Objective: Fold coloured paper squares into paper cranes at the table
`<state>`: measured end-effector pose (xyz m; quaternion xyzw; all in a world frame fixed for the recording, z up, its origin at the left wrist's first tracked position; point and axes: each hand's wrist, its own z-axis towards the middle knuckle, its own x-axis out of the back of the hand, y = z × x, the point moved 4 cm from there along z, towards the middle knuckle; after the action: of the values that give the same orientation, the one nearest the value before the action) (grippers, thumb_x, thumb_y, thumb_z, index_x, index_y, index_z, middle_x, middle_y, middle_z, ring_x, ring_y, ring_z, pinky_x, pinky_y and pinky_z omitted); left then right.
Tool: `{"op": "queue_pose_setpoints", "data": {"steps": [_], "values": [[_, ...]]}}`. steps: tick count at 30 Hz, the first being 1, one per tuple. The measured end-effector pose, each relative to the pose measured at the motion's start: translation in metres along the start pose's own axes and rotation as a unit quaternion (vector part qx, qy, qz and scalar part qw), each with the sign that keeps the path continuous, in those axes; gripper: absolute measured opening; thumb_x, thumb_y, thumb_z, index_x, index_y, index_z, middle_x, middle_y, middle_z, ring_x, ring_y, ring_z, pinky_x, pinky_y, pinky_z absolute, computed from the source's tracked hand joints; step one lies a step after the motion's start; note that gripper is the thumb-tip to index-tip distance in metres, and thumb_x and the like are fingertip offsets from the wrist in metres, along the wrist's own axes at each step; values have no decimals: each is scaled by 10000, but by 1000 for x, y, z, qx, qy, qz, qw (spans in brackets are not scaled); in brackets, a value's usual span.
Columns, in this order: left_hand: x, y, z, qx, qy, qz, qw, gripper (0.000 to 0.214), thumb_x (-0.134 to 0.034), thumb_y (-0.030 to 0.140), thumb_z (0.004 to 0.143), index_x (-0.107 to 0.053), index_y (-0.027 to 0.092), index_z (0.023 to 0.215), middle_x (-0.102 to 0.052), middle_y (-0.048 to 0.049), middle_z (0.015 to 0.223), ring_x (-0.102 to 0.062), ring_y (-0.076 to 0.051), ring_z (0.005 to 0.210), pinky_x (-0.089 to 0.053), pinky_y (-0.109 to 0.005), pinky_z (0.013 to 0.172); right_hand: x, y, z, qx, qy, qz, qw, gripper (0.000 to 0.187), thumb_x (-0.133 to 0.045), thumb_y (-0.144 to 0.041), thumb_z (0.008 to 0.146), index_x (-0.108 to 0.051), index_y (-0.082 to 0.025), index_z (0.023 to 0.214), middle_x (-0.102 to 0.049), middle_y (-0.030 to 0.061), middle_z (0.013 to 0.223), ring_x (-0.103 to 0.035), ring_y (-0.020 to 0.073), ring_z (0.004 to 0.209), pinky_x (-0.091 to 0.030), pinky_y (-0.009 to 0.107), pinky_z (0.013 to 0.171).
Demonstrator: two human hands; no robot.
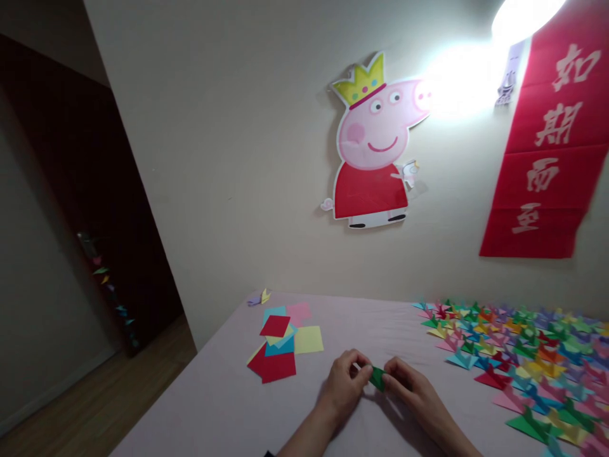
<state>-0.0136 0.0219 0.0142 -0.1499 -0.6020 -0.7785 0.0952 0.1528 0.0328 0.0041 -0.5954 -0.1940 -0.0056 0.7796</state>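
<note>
Paper [378, 378], green, folded, pinched between left hand [343, 382] and right hand [412, 387]

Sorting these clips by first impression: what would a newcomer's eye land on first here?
The crowned cartoon pig cutout on the wall, lit by a glaring lamp at top right, with a red banner of pale characters beside it. Below, rows of colourful folded paper figures cover the right side of the table. At the near edge, the left hand and right hand pinch a green folded paper.
</note>
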Motion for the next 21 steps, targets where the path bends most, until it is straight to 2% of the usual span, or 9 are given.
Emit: {"op": "queue_pose_setpoints", "data": {"steps": [7,11,15,18,21], "values": [[-3,0,-2,14,-28,-42,999,79,-569,236,763,-584,171,806,-563,32,679,-505,-119,606,-367,-223,566,5,-7,-4,8,50,-2,999,324,-584,-508,785,-551,-203,680,-533,-25,623,-490,161,614,-398,255,573],[-2,0,-2,10,-22,-31,999,48,-568,197,749,-554,181,792,-544,46,659,-491,-110,586,-359,-213,549,5,-4,-3,9,54,-14,998,332,-576,-516,794,-542,-207,677,-535,-23,620,-497,162,607,-403,257,565],[-2,5,-4,-6,2,2,1000,30,-537,171,778,-550,192,795,-581,28,736,-532,-123,664,-402,-225,618,1,-4,-4,32,43,-53,997,347,-524,-538,835,-579,-210,735,-571,-8,664,-506,162,602,-413,265,573],[-7,14,-7,-30,13,37,999,69,-560,143,750,-549,203,783,-588,12,811,-537,-140,739,-416,-232,654,-2,-10,-5,76,69,-89,991,291,-546,-499,841,-605,-225,764,-608,15,757,-550,187,690,-449,289,649],[-11,24,-11,-73,29,48,996,132,-534,101,740,-527,213,808,-620,-16,956,-574,-164,889,-458,-248,744,-5,-17,-6,102,83,-105,986,260,-545,-450,854,-588,-235,713,-605,21,753,-569,211,744,-465,317,697]]}}
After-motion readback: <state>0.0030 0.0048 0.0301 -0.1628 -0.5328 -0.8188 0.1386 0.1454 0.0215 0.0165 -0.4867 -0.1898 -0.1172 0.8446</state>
